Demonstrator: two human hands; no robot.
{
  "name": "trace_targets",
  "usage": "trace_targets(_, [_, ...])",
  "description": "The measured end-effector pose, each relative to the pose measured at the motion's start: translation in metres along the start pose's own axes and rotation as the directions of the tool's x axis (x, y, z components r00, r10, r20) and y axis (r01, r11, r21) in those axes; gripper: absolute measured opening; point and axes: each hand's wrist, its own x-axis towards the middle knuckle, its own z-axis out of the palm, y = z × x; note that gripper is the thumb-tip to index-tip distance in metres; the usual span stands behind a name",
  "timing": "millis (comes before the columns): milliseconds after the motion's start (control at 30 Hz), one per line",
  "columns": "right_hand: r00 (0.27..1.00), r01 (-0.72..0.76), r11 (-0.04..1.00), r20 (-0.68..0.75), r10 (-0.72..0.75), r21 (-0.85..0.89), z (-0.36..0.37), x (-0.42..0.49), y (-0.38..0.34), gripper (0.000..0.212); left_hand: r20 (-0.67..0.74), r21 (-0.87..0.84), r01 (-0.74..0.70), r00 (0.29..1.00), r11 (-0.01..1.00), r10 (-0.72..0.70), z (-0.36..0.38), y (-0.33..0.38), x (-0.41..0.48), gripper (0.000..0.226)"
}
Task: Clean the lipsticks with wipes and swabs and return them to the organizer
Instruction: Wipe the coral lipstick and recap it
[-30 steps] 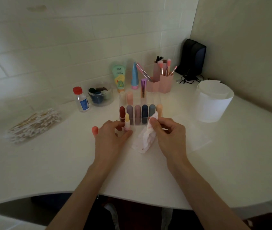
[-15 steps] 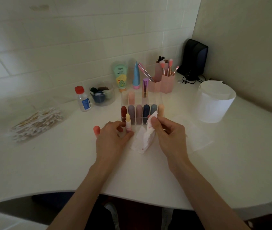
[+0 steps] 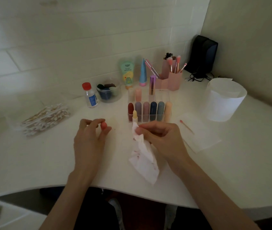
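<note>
Wipe (image 3: 143,156), crumpled white, with reddish smears

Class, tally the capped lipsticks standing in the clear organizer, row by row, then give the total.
Front row lipsticks: 6
Back row lipsticks: 3
Total in the organizer: 9

At the back of the white table (image 3: 32,160), near the tiled wall (image 3: 65,39), a small bottle (image 3: 90,95) with red cap stands just beside a clear jar (image 3: 109,92) with dark pieces inside. To the right stand a green tube (image 3: 127,73), a blue tube (image 3: 143,72) and a pink holder (image 3: 174,80) with brushes (image 3: 170,61). In the corner is a black box (image 3: 203,53) with a cable (image 3: 198,77).
</note>
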Motion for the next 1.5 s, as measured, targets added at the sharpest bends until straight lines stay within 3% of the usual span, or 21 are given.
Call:
trace_targets(67, [0.999, -0.011, 1.0, 0.041, 0.011, 0.001, -0.001, 0.0, 0.001, 0.016, 0.009, -0.107, -0.005, 1.0, 0.994, 0.006, -0.001, -0.002, 0.002, 0.01])
trace_targets(133, [0.998, -0.012, 0.999, 0.066, 0.015, -0.034, -0.003, 0.0, 0.002, 0.017, 0.068, -0.345, 0.054, 0.997, 0.937, -0.032, -0.005, -0.002, 0.004, 0.007])
trace_targets(233, [0.998, 0.051, 0.999, 0.032, -0.05, -0.015, -0.003, 0.0, 0.0, 0.018, 0.273, -0.734, 0.229, 0.961, 0.639, -0.03, -0.015, 0.01, 0.001, 0.019])
trace_targets(300, [0.988, 0.154, 0.987, -0.021, -0.155, -0.037, -0.002, -0.001, -0.001, 0.017, 0.343, -0.82, 0.287, 0.939, 0.495, 0.023, -0.019, 0.015, -0.003, 0.021])
trace_targets(367, [0.958, 0.277, 0.957, -0.047, -0.281, -0.087, 0.0, -0.003, -0.001, 0.019, 0.375, -0.842, 0.308, 0.924, 0.442, 0.07, -0.02, 0.017, -0.005, 0.021])
trace_targets(567, [0.815, 0.533, 0.805, -0.098, -0.571, -0.26, 0.008, -0.012, 0.004, 0.015, 0.387, -0.813, 0.254, 0.908, 0.524, 0.161, -0.018, 0.016, -0.007, 0.027])
trace_targets(700, [0.719, 0.597, 0.673, -0.081, -0.69, -0.437, 0.015, -0.011, 0.016, 0.017, 0.416, -0.796, 0.248, 0.887, 0.553, 0.2, -0.016, 0.017, -0.008, 0.03])
trace_targets(800, [0.683, 0.639, 0.614, -0.024, -0.73, -0.463, 0.018, -0.01, 0.019, 0.018, 0.429, -0.799, 0.262, 0.879, 0.54, 0.207, -0.016, 0.016, -0.008, 0.023])
trace_targets(933, [0.687, 0.659, 0.61, 0.025, -0.726, -0.44, 0.02, -0.011, 0.015, 0.021, 0.451, -0.791, 0.323, 0.882, 0.52, 0.137, -0.014, 0.012, -0.006, 0.024])
trace_targets(1067, [0.729, 0.637, 0.615, 0.105, -0.676, -0.465, 0.022, -0.01, 0.023, 0.037, 0.457, -0.804, 0.356, 0.882, 0.475, 0.112, -0.014, 0.009, -0.004, 0.029])
trace_targets(1233, [0.719, 0.645, 0.603, 0.106, -0.686, -0.47, 0.019, -0.006, 0.031, 0.025, 0.432, -0.793, 0.268, 0.881, 0.547, 0.195, -0.015, 0.01, -0.004, 0.023])
trace_targets(1500, [0.839, 0.54, 0.805, 0.076, -0.539, -0.246, 0.021, -0.004, 0.028, 0.023, 0.365, -0.809, 0.194, 0.905, 0.555, 0.216, -0.01, 0.005, -0.003, 0.023])
